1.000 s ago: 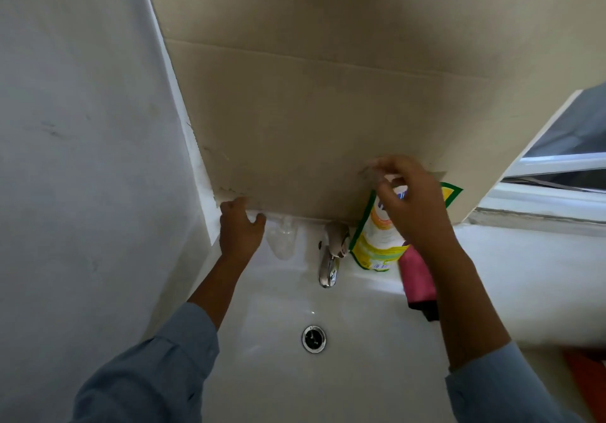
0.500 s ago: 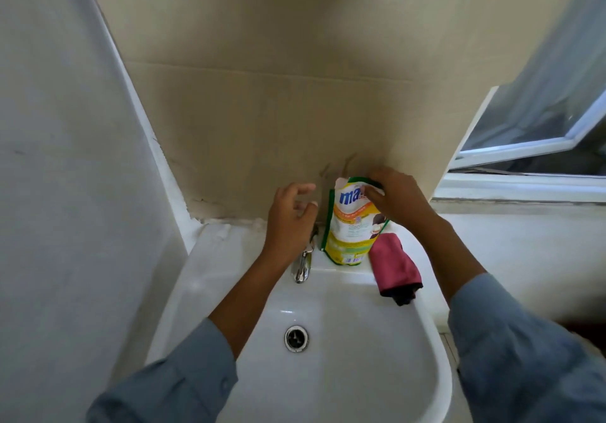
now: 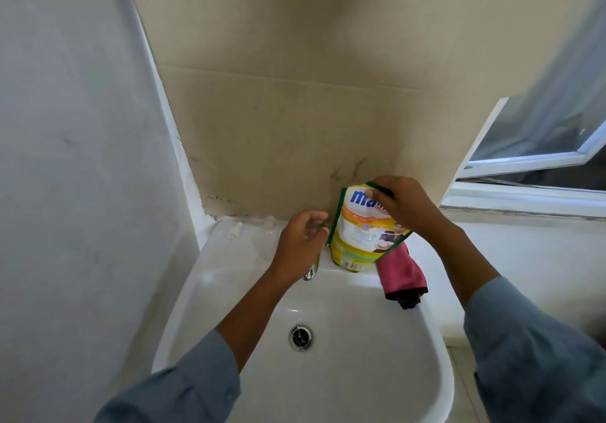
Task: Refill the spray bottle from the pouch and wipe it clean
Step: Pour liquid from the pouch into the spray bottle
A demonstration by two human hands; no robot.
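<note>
Refill pouch (image 3: 360, 232), upright at frame centre on sink (image 3: 439, 373) rim beside pink cloth (image 3: 401, 275): right hand (image 3: 405, 207) pinches its top edge; left hand (image 3: 300, 247), loosely curled, empty, over tap (image 3: 311, 271).

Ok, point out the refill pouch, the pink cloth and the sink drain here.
refill pouch (image 3: 359, 235), head view, on its printed yellow front.
pink cloth (image 3: 400, 273), head view, on the folded middle.
sink drain (image 3: 300, 337), head view, on the metal centre.
</note>
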